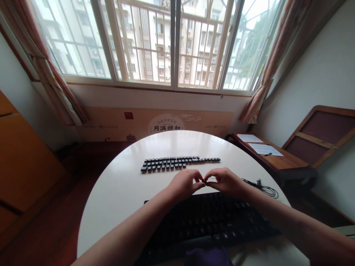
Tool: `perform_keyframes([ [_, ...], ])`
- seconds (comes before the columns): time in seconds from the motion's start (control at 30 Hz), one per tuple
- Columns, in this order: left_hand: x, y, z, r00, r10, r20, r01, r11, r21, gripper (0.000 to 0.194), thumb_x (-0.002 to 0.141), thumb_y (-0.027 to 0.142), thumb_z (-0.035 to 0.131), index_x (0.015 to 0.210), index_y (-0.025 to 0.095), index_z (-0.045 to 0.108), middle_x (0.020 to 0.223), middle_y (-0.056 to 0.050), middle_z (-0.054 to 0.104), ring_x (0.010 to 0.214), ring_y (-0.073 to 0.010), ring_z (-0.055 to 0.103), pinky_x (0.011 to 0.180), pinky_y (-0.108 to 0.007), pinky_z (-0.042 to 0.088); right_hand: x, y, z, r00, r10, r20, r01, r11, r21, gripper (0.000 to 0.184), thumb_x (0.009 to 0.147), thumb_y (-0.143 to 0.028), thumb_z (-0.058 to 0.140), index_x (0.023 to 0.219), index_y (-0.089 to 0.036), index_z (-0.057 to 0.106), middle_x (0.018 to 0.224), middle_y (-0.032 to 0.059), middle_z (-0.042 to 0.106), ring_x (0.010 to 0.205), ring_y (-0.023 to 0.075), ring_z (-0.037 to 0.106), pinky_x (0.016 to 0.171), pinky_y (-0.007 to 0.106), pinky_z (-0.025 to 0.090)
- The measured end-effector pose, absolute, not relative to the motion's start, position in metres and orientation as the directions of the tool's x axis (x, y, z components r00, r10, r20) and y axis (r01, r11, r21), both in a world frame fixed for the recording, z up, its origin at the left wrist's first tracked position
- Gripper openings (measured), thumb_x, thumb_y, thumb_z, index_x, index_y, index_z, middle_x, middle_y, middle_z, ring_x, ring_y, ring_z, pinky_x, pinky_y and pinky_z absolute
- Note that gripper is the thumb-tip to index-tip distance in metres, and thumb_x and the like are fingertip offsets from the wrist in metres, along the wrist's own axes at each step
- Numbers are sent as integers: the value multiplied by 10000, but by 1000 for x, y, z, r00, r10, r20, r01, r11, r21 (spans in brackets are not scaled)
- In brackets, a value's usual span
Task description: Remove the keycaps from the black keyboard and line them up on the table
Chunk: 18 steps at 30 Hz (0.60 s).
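Nearest, a black keyboard (pixel 202 218) lies lengthwise from left to right on the white desk (pixel 111 199), its ends partly hidden under the forearms. Past its far edge, the left hand (pixel 184 181) and right hand (pixel 227 181) pinch a small dark piece (pixel 204 181) between them, fingertips about equally close; its shape is mostly covered. Farther on, to the left, rows of black keycaps (pixel 166 163) stand.

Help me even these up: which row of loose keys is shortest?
The row nearest the keyboard; it stops by the left hand, while the other rows run farther right.
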State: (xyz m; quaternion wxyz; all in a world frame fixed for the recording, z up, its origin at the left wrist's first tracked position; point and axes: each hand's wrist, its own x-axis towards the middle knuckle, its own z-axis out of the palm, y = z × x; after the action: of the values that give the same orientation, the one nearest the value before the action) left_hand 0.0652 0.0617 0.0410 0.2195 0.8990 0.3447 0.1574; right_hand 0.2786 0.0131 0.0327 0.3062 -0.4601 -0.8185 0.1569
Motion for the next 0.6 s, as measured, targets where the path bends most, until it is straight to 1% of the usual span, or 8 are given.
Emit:
perform_keyframes([
  [0.07,61,57,46,695,713,95,649,-679,344,335,817,388,692,1086,192,656,1011,-76,734,899,-242,681,746,-310,500,279,25,29,-351,880,320,693,474,-543,108,826,-205,681,904,-196,755,799,3,743,677,132,647,681,234,486],
  [0.1,59,54,48,689,722,59,690,-679,252,349,806,382,695,1084,175,652,1010,-103,731,900,-265,684,747,-326,507,280,33,27,-329,895,301,713,444,-543,110,816,-189,677,890,-197,758,809,5,749,709,142,664,708,242,495],
  [0.17,56,48,53,689,723,-41,723,-684,94,279,838,374,641,996,148,684,951,-140,733,866,-297,692,726,-350,514,278,49,23,-290,919,266,754,391,-528,125,801,-169,666,874,-201,761,860,10,762,784,164,694,762,261,510],
  [0.2,55,46,54,694,715,-90,720,-693,43,268,876,374,583,933,141,703,908,-151,734,844,-307,695,712,-359,513,276,58,21,-278,926,255,771,374,-515,138,795,-162,661,876,-205,763,893,12,767,822,175,703,792,274,515],
  [0.23,55,43,54,700,703,-127,710,-705,12,312,915,372,516,882,136,717,873,-159,732,825,-314,696,699,-368,510,274,66,19,-272,930,247,784,363,-503,151,789,-155,658,880,-211,766,919,13,770,852,185,709,820,288,518],
  [0.33,55,41,50,725,672,-152,680,-733,4,438,971,336,382,836,124,740,831,-177,726,796,-331,693,668,-382,495,264,86,12,-273,932,237,803,357,-477,188,772,-133,656,884,-225,777,942,17,774,904,214,718,874,325,519],
  [0.47,56,42,45,732,663,-158,674,-738,23,477,981,336,348,862,115,753,842,-186,727,801,-345,691,665,-390,485,252,103,4,-251,939,235,816,336,-470,181,772,-153,670,884,-234,787,927,16,777,911,233,723,876,335,530],
  [0.6,55,44,46,719,669,-186,683,-730,16,509,987,368,329,881,112,756,861,-193,730,814,-353,692,675,-401,488,248,112,-2,-212,947,239,822,306,-481,188,782,-164,669,910,-235,787,929,10,778,904,219,726,858,311,543],
])
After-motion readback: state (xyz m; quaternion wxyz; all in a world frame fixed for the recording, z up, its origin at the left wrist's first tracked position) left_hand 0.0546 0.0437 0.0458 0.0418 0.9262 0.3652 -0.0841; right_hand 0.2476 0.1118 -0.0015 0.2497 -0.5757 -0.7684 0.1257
